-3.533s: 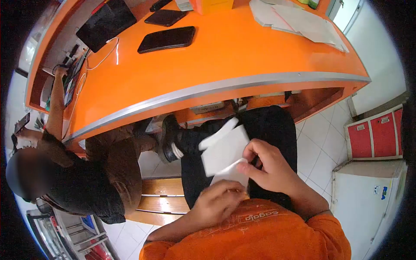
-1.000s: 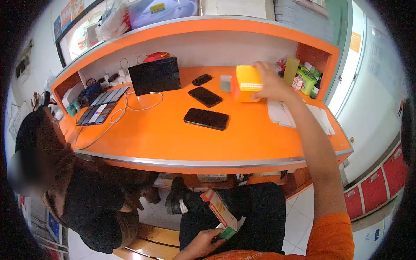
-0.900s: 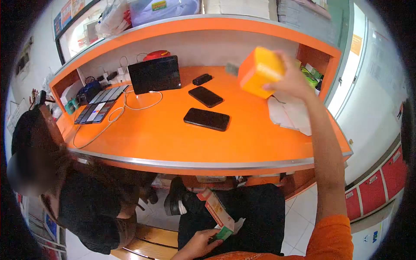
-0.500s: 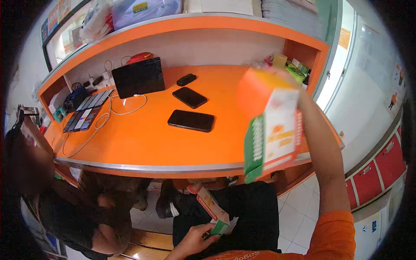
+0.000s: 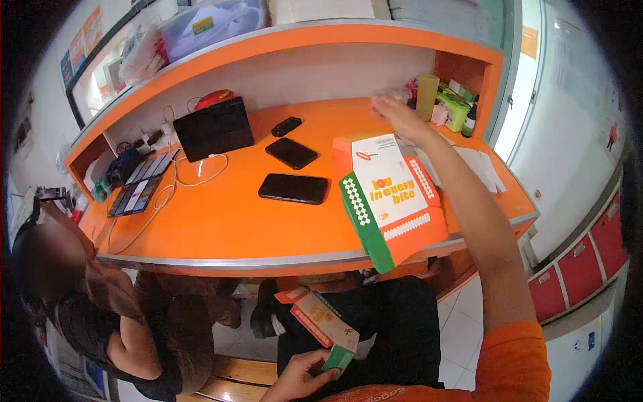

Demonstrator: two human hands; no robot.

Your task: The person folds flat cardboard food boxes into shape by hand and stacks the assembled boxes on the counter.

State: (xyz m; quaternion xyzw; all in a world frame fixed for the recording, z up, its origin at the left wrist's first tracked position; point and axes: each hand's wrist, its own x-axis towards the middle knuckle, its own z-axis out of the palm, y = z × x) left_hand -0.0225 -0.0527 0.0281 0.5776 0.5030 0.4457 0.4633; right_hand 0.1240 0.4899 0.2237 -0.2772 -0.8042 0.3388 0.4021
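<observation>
In the head view, my left hand (image 5: 300, 376) is closed on the green end of a partly folded food carton (image 5: 321, 317) over my lap. A larger carton (image 5: 395, 191), white, orange and green with "joy in every bite" printed on it, lies unfolded on the orange table (image 5: 221, 224). Its green and orange flaps hang past the table's front edge. Just beyond its far end is my right hand (image 5: 395, 115), apart from the carton, fingers pointing left and seemingly holding nothing. White flat card (image 5: 483, 169) lies partly hidden behind my right forearm.
Two phones (image 5: 293, 188) and a small black device (image 5: 287, 126) lie mid-table. Behind them leans a dark tablet (image 5: 213, 128); a white cable (image 5: 164, 194) and several phones (image 5: 137, 187) are at left. A green container (image 5: 457, 114) stands back right. Another person (image 5: 114, 342) sits at left.
The larger carton, lifted and blurred before, now rests on the table, and my right hand has let go and moved left beyond it. The smaller carton's far end has spread and tilted.
</observation>
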